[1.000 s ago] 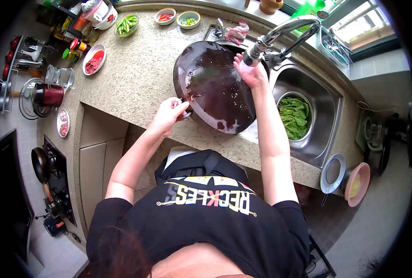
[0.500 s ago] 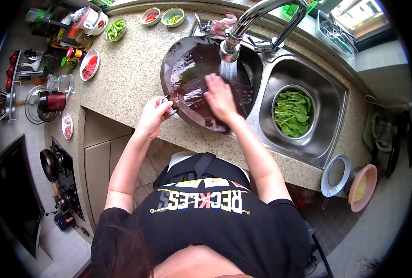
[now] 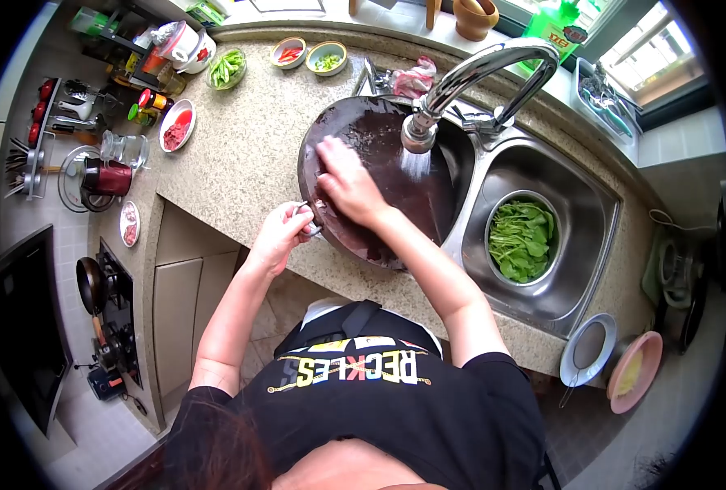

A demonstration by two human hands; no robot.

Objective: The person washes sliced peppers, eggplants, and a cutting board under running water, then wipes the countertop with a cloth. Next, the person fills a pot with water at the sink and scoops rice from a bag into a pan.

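Covering much of the left sink basin (image 3: pixel 461 155), a large dark round board (image 3: pixel 416 200) is held with its near edge reaching over the front of the counter (image 3: pixel 232 155). Its surface is wet and shiny. At its lower left edge, a metal ring (image 3: pixel 311 229) is pinched by the left hand (image 3: pixel 279 237), whose thumb and fingers are clamped on it. The right hand (image 3: pixel 350 184) is laid on the left part of the board, palm down, with the fingers nearly straight and close together; nothing is gripped by it. Above the board, water (image 3: pixel 416 166) is released in a spray from the head of a chrome faucet (image 3: pixel 419 131), and the board is struck to the right of the right hand.

In the right basin (image 3: pixel 583 253), leafy greens (image 3: pixel 520 241) are contained in a round bowl (image 3: pixel 556 249). Behind the board, a red and white cloth (image 3: pixel 414 79) is bunched near the faucet. Farther left on the counter, red pieces (image 3: pixel 288 55) and chopped green pieces (image 3: pixel 327 60) are kept in two small bowls, and red meat (image 3: pixel 175 133) is held in an oval dish (image 3: pixel 180 106). To the far right, a strainer (image 3: pixel 588 349) is seen just beside a pink basin (image 3: pixel 616 396).
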